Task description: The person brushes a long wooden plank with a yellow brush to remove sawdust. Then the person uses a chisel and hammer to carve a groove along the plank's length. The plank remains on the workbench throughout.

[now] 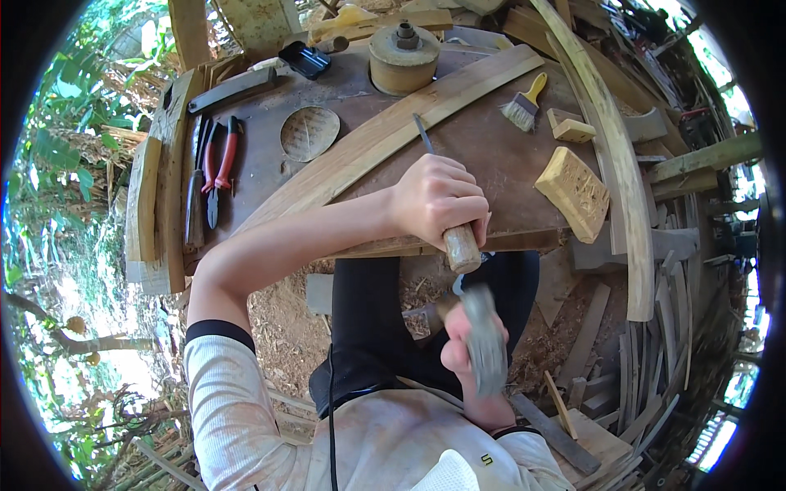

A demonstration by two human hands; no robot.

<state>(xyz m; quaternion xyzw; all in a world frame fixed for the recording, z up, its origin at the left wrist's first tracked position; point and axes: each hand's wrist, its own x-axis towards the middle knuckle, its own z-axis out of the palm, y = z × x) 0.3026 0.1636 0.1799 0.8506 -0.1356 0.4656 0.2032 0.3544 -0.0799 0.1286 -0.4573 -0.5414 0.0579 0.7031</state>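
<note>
Left hand (442, 200): fingers closed in a fist around the handle of a chisel (463, 249), knuckles turned upward. Right hand (455, 356): held lower and nearer the body, curled about a grey mallet (487, 342), which is blurred; its exact grip cannot be told.

Edges and room: the near rim of the table (508, 176) is passed under the left hand, and the butt of the chisel is projected beyond it. The right hand is held off the table, above the lap, well apart from the left hand. Brown tabletop is shown between the left hand and a pale wood block (573, 195) to its right. Farther right, the side is bounded by a long curved strip of wood (616, 139); left of the left forearm, pliers (226, 155) with red handles are laid near the side boards. Beyond the left hand, a brush (521, 110) is placed to the right and a thin round disc (310, 134) to the left.

Workpiece: a plank (372, 151), long, light brown, straight-grained, laid slantwise just beyond the left hand. The narrow chisel blade is pointed onto its face; whether the tip is touching cannot be told
</note>
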